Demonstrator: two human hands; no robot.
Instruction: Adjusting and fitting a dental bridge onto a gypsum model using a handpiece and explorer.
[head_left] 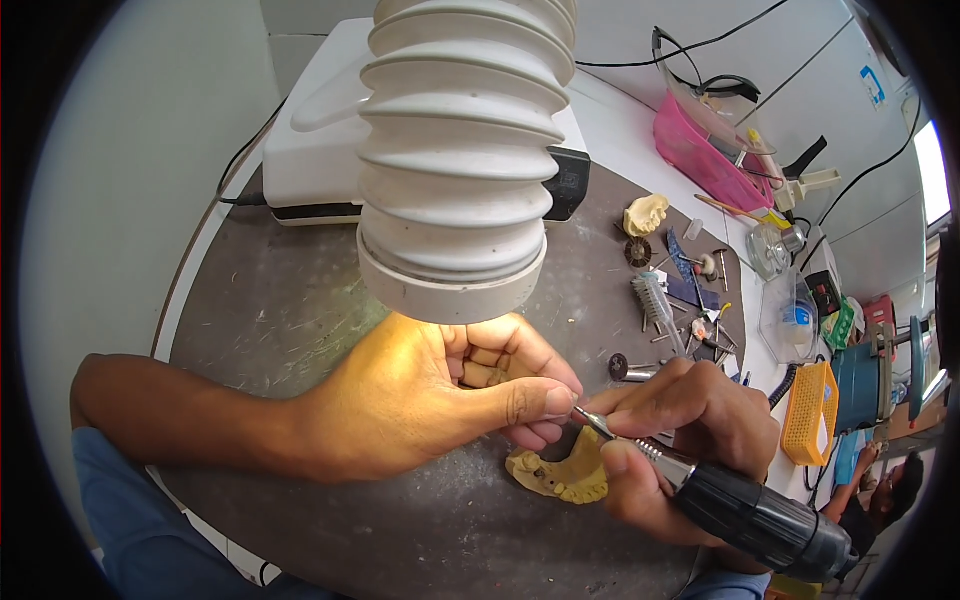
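My right hand (705,415) is closed round a black and silver rotary handpiece (765,515), its thin tip pointing left toward my other hand. My left hand (415,400) has thumb and fingertips pinched together at that tip. Whatever sits between those fingertips is too small and hidden to name. Below the fingertips a yellowish dental cast (562,478) of a tooth arch lies on the dark work surface (300,520), partly covered by my hands. Light falls on my left wrist and the back of that hand.
A white ribbed hose (460,150) hangs just above my left hand. Behind it stands a white machine (315,130). At right lie a second cast (645,214), burs and brushes (655,305), a pink basket (705,155) and a yellow basket (810,412). Another person (885,490) appears far right.
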